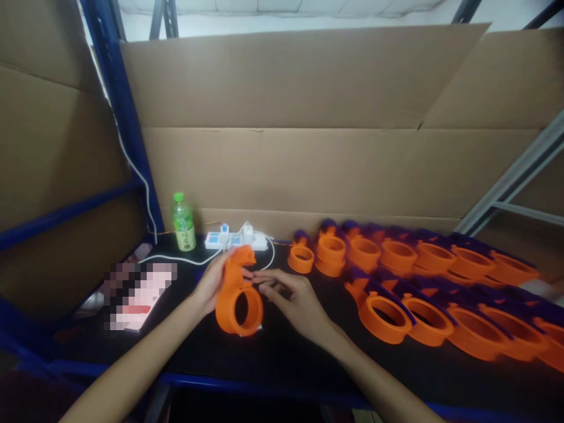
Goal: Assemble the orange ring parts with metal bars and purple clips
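Holding: left hand (210, 283) is pinching the ring (238, 296) upright mid-worktop (282, 358).
Right hand (294, 301): fingers are spreading, touching its neck; steadying matters.

Behind the black table (308, 358): big sheets of brown cardboard (282, 117) as a back wall, one seam across the middle, more cardboard at the left. At the left a blue shelf post (121, 111), upright, with a blue crossbar (66, 214) off it and a white cable down beside it. At the right a grey metal brace (515, 176), slanted. Above the cardboard, a pale strip of wall. Dim, even light; blue rail along the table's front edge.
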{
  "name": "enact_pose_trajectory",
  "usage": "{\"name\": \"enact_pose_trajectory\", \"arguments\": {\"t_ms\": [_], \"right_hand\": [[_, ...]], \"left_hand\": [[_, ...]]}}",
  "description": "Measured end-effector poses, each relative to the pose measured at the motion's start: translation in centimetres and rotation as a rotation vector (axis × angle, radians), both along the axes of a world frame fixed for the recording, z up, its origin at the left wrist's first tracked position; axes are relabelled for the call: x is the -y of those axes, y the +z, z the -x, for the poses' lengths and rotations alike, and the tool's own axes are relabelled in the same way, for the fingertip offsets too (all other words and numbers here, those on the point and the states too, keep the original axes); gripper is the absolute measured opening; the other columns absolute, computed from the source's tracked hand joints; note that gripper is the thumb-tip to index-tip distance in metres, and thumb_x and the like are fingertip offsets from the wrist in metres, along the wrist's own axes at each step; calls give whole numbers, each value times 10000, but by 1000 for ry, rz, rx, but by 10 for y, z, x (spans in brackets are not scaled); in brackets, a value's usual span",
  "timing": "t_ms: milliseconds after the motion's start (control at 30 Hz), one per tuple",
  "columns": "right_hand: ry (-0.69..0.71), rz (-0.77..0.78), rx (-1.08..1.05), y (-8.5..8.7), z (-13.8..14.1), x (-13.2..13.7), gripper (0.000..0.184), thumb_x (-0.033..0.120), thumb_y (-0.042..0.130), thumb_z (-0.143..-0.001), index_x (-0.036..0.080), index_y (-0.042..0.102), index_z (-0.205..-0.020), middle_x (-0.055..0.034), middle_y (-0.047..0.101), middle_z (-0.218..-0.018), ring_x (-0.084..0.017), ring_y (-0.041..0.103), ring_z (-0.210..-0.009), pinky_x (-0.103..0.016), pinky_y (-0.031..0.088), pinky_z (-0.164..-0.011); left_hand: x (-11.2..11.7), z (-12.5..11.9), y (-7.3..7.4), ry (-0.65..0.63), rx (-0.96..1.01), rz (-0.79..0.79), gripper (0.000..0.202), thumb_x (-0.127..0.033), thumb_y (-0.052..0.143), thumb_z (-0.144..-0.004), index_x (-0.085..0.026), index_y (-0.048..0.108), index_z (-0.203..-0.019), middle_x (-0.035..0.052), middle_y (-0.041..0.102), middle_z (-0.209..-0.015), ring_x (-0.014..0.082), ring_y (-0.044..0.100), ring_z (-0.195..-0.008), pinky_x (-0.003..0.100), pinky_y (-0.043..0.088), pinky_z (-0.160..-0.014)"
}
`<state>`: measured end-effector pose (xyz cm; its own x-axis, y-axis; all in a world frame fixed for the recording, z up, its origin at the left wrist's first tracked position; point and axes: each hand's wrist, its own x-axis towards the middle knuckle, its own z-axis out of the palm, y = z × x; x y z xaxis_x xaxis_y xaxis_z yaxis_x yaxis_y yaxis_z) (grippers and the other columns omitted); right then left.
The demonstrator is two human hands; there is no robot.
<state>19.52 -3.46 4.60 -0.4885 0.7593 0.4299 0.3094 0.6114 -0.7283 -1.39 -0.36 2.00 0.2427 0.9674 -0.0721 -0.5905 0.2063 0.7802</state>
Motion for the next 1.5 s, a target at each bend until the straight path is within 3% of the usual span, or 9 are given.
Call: {"name": "enact_pose_trajectory", "arguments": {"t_ms": [100, 167, 233, 333, 433, 667, 800, 1167, 1500], "right_hand": [[-3, 18, 128, -15, 0, 1, 273, 368, 583, -939, 242, 672, -1164, -57, 724, -1068, -189, 672, -923, -320, 547, -790], [103, -24, 313, -24, -4, 5, 275, 353, 672, -880, 264, 691, -1140, -46, 711, -1093, -212, 649, -1001, -350, 522, -887], [206, -78, 467, -30, -6, 10, 249, 315, 703, -855, 278, 707, -1101, -39, 701, -1090, -222, 628, -1047, -367, 481, -970], [256, -114, 567, -32, -7, 14, 149, 273, 601, -922, 262, 719, -1013, -42, 696, -1010, -201, 637, -974, -331, 490, -918], [224, -106, 533, -25, -13, 7, 204, 261, 511, -966, 243, 714, -982, -41, 693, -965, -178, 638, -902, -293, 497, -823], [-131, 55, 109, 13, -27, -24, 242, 394, 557, -924, 182, 665, -877, -20, 639, -775, -126, 538, -647, -248, 417, -588], [-121, 159, 31, 24, -23, -24, 243, 412, 586, -899, 179, 656, -903, -8, 619, -766, -107, 497, -593, -239, 386, -543], [-105, 194, 80, 31, -21, -17, 243, 414, 567, -912, 183, 636, -885, 7, 582, -717, -107, 473, -582, -246, 370, -546], [-75, -70, 293, 48, -25, -13, 180, 304, 539, -929, 192, 644, -834, -13, 619, -761, -131, 518, -655, -265, 390, -604]], "left_hand": [[-9, 16, 5, 156, 68, 45, 310, -422, 621, -874, -130, 671, -966, 53, 683, -648, 149, 634, -507, 256, 543, -550], [-12, 22, 8, 196, 131, 57, 259, -397, 621, -869, -146, 654, -924, 21, 649, -605, 114, 571, -440, 227, 507, -491], [-12, 23, 9, 167, 147, 59, 269, -422, 624, -863, -154, 633, -884, -6, 590, -544, 102, 525, -410, 216, 474, -456], [-10, 18, 6, 87, 123, 34, 336, -497, 649, -840, -167, 591, -832, -52, 484, -474, 75, 432, -368, 190, 404, -411], [-8, 12, 1, 70, 52, 13, 400, -548, 694, -794, -173, 556, -809, -70, 453, -478, 55, 382, -360, 175, 366, -401], [-5, 5, -3, 162, -152, -77, 457, -567, 740, -749, -144, 605, -857, -4, 557, -578, 73, 486, -447, 165, 363, -403], [-2, -1, -5, 123, -200, -93, 464, -576, 728, -756, -133, 632, -861, 26, 598, -624, 74, 503, -456, 176, 384, -412], [12, -10, 3, 42, -254, -179, 420, -562, 665, -823, -148, 607, -854, 7, 582, -579, 67, 484, -437, 183, 330, -423], [12, -12, -4, 90, -418, -229, 397, -561, 667, -810, -169, 602, -818, -21, 549, -482, 91, 465, -387, 206, 317, -409]]}}
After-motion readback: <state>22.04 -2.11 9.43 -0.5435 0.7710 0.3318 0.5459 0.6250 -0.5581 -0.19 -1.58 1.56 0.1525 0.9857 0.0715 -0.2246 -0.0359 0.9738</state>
